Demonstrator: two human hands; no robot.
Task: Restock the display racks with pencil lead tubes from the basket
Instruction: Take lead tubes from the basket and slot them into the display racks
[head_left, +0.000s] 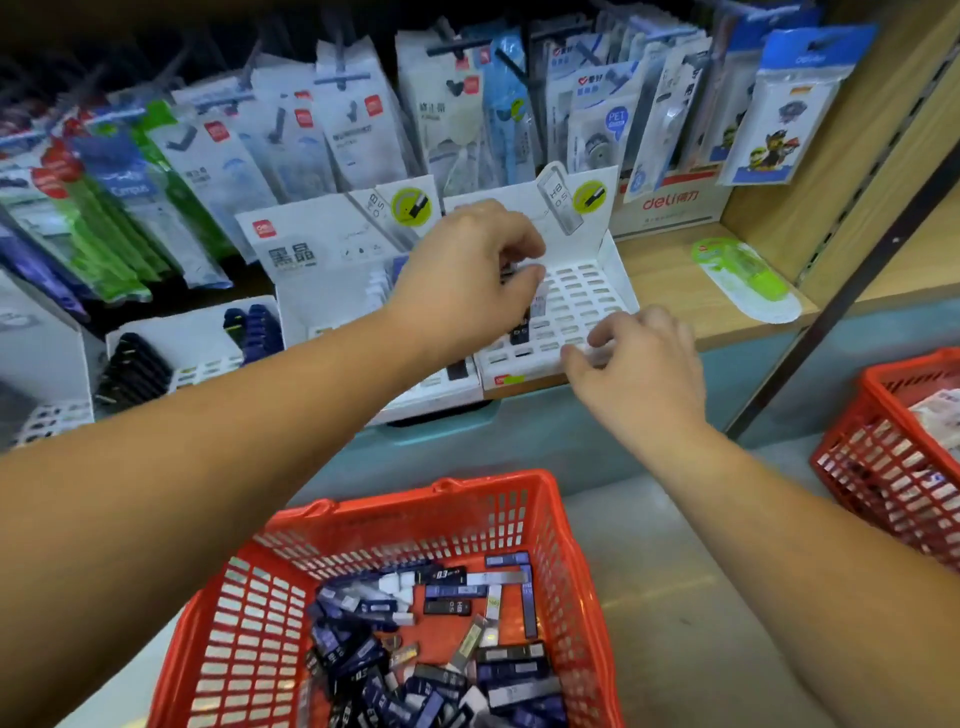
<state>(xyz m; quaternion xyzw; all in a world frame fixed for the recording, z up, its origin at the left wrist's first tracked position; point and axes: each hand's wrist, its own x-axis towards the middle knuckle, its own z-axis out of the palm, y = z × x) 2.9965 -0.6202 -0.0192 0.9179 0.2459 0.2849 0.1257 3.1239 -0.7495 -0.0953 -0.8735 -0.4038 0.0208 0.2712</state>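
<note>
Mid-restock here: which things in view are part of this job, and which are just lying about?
Job: near red basket of lead tubes; white slotted rack; left hand curled on a dark tube; right hand at the rack's front edge.
Lying about: green blister pack; second red basket; hanging packs.

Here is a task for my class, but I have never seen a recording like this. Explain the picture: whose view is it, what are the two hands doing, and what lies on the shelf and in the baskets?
There is no machine here. A person wears a camera on the head, so the one picture looks forward and down over their own arms. The left hand pinches dark lead tubes over a white display rack, where most slots are unfilled. The right hand rests its fingers on the rack's front edge and holds nothing. The rack stands on a wooden shelf, near a green packet. Below, a red basket holds many loose tubes. A second red basket stands at the right.
</note>
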